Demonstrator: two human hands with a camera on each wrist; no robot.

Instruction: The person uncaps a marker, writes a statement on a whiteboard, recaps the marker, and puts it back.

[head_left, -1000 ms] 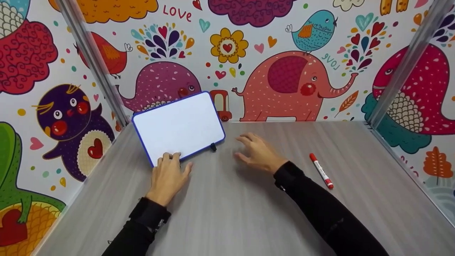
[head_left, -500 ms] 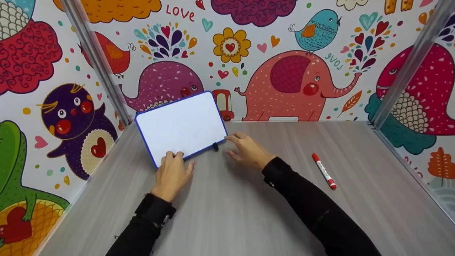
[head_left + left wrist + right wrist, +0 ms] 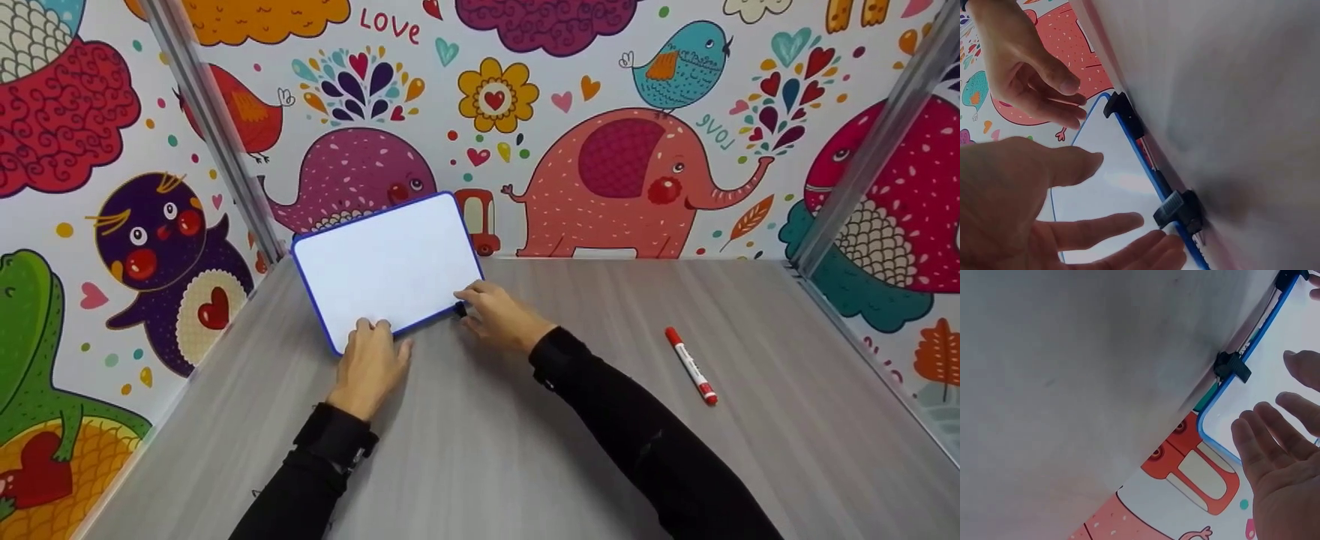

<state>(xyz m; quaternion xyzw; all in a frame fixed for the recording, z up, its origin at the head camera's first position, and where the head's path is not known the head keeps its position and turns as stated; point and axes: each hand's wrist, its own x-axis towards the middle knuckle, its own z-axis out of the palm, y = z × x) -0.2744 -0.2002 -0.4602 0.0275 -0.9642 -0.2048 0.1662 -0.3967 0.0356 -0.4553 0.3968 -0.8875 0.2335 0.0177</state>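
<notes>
A small whiteboard with a blue frame stands tilted back near the rear left corner. Black clips grip its lower edge: one clip lies by my left fingertips, another clip near the right hand. My left hand is at the board's lower left edge, and in the left wrist view its thumb and fingers are spread, nothing between them. The right hand reaches the lower right corner, overlapping the clip there. Seen from the right wrist, the right hand's fingers are extended in front of the white surface.
A red-and-white marker lies on the grey wood-grain table, right of the right forearm. Behind the board, the patterned back wall rises from the table's far edge, with side walls at left and right.
My right hand has moved left across the table to the board's lower right corner. The left hand stays at the lower left edge. The whole view has shifted slightly.
</notes>
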